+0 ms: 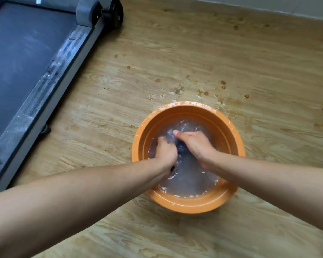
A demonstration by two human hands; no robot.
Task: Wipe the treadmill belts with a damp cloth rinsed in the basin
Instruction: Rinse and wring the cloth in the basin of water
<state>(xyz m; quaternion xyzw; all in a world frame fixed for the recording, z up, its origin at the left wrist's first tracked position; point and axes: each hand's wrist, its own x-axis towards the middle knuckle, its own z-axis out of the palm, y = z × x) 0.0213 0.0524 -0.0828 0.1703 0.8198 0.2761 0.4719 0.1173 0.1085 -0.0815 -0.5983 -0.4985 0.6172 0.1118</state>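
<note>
Both arms are reached down into the basin [188, 204]; the cloth [181, 148] is gripped underwater between the left hand [166, 150] and right hand [197, 144], fingers curled round it

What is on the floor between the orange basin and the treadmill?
Only bare wooden floor with faint wet marks, in the head view; basin and treadmill stand apart.

Wood-grain floor [194, 53] spans the whole view. Brown spots [222, 82] and wet patches [152, 96] lie scattered at centre right. Pale skirting [268, 8] borders the far right edge.
</note>
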